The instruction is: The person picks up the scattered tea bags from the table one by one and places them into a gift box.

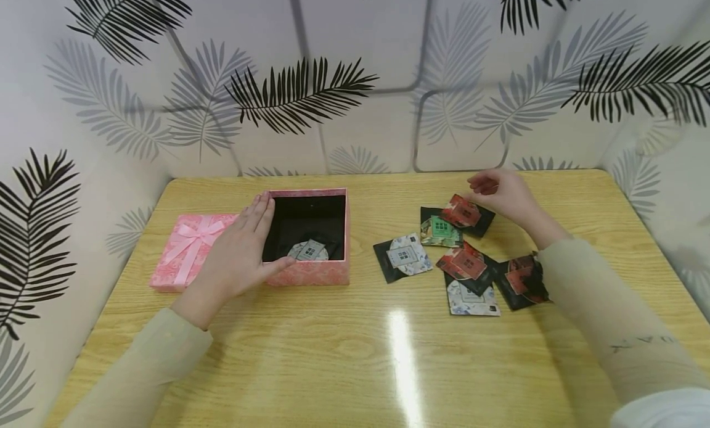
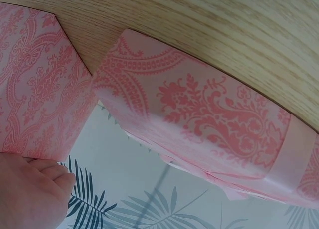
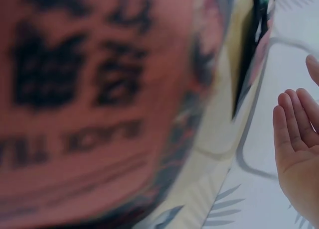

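We find the left arm [image 1: 141, 360] extended forward, the left hand [image 1: 238, 249] with fingers [image 1: 256, 215] straight and thumb [image 1: 279, 266] spread. We note the right arm [image 1: 616, 317] likewise extended, the right hand [image 1: 507, 197] with fingers gently bent.

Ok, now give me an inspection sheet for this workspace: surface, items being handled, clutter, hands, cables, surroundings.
Surface: wood-grain table, with a bright streak of glare near the front.
Job's things: open pink box with one packet visible inside; its bow-topped lid lies to the left; six tea packets lie to the right, several overlapping.
Clutter: nothing seen.
Hands: left hand rests against the box's left side, fingers straight; right hand is by the packets' far side, holding nothing.
Cables: nothing seen.
Surroundings: white backdrop with black and grey leaf prints.
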Action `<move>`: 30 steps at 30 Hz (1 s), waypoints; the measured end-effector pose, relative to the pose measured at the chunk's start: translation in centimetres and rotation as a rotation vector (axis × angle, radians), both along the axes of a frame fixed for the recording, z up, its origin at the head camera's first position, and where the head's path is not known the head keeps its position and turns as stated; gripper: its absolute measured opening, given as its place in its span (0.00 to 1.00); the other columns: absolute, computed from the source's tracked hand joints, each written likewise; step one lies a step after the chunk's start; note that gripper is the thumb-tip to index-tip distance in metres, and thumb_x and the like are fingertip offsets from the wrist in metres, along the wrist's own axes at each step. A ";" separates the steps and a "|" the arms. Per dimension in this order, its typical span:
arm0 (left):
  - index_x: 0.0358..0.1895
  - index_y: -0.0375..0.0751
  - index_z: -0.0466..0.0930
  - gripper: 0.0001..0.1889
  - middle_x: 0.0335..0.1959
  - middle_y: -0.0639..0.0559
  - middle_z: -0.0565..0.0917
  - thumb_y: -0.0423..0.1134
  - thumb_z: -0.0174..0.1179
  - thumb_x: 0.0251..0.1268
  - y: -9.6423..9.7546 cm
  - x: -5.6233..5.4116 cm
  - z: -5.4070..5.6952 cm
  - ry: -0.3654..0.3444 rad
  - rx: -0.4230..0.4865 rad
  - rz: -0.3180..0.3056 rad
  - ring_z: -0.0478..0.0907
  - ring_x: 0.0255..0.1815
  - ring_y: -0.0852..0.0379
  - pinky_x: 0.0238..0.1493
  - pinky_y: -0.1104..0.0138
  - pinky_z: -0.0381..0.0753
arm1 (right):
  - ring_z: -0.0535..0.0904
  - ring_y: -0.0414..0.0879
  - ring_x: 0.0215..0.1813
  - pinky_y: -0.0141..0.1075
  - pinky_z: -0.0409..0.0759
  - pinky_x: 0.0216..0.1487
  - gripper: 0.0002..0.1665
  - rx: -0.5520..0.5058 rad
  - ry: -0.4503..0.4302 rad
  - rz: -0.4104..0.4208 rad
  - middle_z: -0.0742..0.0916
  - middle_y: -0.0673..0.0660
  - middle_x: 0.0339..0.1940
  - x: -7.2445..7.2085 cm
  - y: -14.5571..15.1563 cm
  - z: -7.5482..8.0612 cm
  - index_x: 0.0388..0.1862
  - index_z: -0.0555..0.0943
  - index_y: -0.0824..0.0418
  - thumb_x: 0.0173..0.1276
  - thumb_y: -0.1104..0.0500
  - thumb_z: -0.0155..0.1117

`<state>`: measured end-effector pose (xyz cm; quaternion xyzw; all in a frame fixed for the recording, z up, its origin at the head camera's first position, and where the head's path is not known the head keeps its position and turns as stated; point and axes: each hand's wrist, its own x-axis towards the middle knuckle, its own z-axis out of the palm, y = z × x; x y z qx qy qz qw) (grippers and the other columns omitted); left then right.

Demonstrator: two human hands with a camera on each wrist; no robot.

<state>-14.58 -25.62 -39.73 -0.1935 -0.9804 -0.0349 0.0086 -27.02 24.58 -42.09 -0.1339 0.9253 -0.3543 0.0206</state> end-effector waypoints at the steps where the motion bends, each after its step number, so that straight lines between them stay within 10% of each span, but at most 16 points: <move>1: 0.86 0.28 0.43 0.59 0.89 0.35 0.45 0.70 0.58 0.71 0.0 0.0 0.0 0.000 0.000 -0.001 0.45 0.90 0.38 0.88 0.47 0.52 | 0.86 0.66 0.55 0.48 0.85 0.57 0.26 0.008 -0.002 0.002 0.87 0.74 0.57 0.0 0.2 -0.1 0.64 0.82 0.73 0.75 0.57 0.71; 30: 0.86 0.28 0.43 0.59 0.89 0.34 0.45 0.70 0.58 0.70 0.2 0.1 0.2 -0.018 0.010 0.015 0.45 0.90 0.37 0.88 0.46 0.53 | 0.79 0.71 0.66 0.63 0.77 0.69 0.43 0.176 -0.155 0.130 0.81 0.77 0.65 -0.5 0.8 -1.5 0.72 0.74 0.77 0.65 0.56 0.81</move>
